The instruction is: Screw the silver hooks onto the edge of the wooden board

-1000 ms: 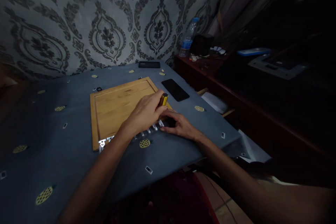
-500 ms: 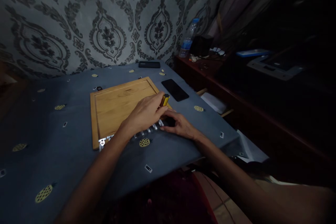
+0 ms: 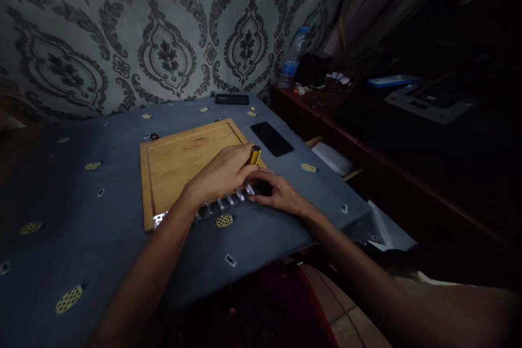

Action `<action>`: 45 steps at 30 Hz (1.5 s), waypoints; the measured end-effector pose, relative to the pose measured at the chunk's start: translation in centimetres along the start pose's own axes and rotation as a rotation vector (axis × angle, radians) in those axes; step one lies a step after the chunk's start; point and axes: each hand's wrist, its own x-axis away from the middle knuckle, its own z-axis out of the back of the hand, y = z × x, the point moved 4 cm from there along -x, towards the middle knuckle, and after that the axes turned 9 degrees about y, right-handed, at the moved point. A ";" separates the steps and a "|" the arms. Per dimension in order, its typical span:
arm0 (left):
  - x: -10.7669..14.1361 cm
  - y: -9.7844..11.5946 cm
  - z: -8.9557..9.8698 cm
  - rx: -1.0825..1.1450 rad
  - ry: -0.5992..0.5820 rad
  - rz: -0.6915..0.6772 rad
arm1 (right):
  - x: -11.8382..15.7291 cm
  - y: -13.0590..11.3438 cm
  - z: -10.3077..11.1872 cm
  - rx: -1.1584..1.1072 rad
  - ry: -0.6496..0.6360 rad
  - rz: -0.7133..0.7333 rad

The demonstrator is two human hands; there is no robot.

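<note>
A wooden board (image 3: 183, 155) with a grooved border lies on the blue tablecloth. Along its near edge runs a metal hook rail (image 3: 240, 194), its several hooks pointing toward me. My left hand (image 3: 222, 169) is wrapped around a screwdriver (image 3: 255, 155) whose yellow and black handle stands up at the board's near right corner. The shaft and tip are hidden by my hands. Close under it, my right hand (image 3: 281, 194) has its thumb and fingers curled about the right end of the rail. Its fingertips are partly covered.
A black phone (image 3: 272, 138) lies right of the board, and a dark flat case (image 3: 232, 99) sits by the wall. A plastic bottle (image 3: 290, 62) stands on the dark red desk (image 3: 322, 103). Below, an open drawer (image 3: 332, 159) juts toward the table.
My left wrist has shifted slightly left and up, uncovering more hooks. The screwdriver handle appears slightly turned in the hand. My right hand stays nearly in place.
</note>
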 end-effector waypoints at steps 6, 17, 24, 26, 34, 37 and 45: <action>0.0 0.3 0.3 0.002 -0.046 -0.018 | 0.0 -0.2 0.1 0.004 -0.009 -0.018; 0.8 0.8 2.5 0.055 0.145 -0.049 | -0.1 -0.5 0.1 -0.042 -0.016 0.003; 1.3 1.4 3.1 0.062 0.133 -0.049 | -0.4 -0.8 0.2 -0.125 0.005 -0.051; 1.3 1.6 2.9 0.060 0.117 -0.055 | -0.4 -0.7 0.2 -0.138 0.027 -0.055; 1.3 2.1 1.6 0.028 0.030 -0.030 | 0.0 -3.0 2.3 -0.213 0.297 -0.051; 1.3 2.6 0.7 -0.027 -0.014 -0.050 | -0.2 -5.7 3.7 -0.244 0.451 -0.020; 1.0 3.8 -1.0 -0.062 0.011 -0.124 | -1.0 -9.3 4.4 -0.102 0.608 0.082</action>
